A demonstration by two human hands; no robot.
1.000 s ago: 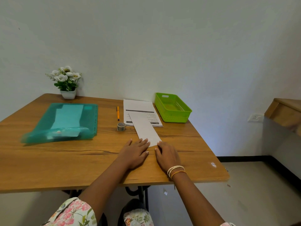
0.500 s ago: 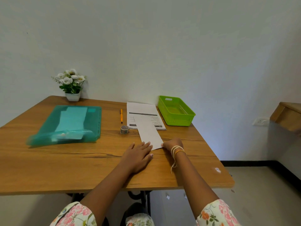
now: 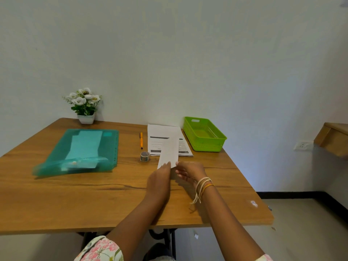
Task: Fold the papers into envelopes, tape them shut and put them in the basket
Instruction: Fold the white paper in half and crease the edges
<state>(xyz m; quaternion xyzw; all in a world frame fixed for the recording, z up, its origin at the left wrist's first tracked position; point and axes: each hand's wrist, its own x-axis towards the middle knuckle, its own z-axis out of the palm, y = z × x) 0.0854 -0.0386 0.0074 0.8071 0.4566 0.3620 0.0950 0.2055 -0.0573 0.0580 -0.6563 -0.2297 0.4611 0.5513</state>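
A long folded white paper (image 3: 169, 150) is lifted off the wooden table (image 3: 75, 194), its far end over a printed sheet (image 3: 162, 134). My left hand (image 3: 160, 178) and my right hand (image 3: 190, 171) both pinch its near end, fingers curled at the edge. The near end of the paper is hidden behind my hands. A small roll of tape (image 3: 144, 156) stands just left of the paper. The green plastic basket (image 3: 204, 134) sits at the table's far right, with nothing visible inside.
A teal plastic folder (image 3: 81, 153) holding papers lies on the table's left half. An orange pen (image 3: 141, 140) lies beside the printed sheet. A white pot of flowers (image 3: 85, 106) stands at the back left. A wooden shelf (image 3: 333, 138) juts out at the right.
Both hands went from pressing flat on the paper's near end to pinching it. The paper's near end has come up off the table and swung slightly more upright.
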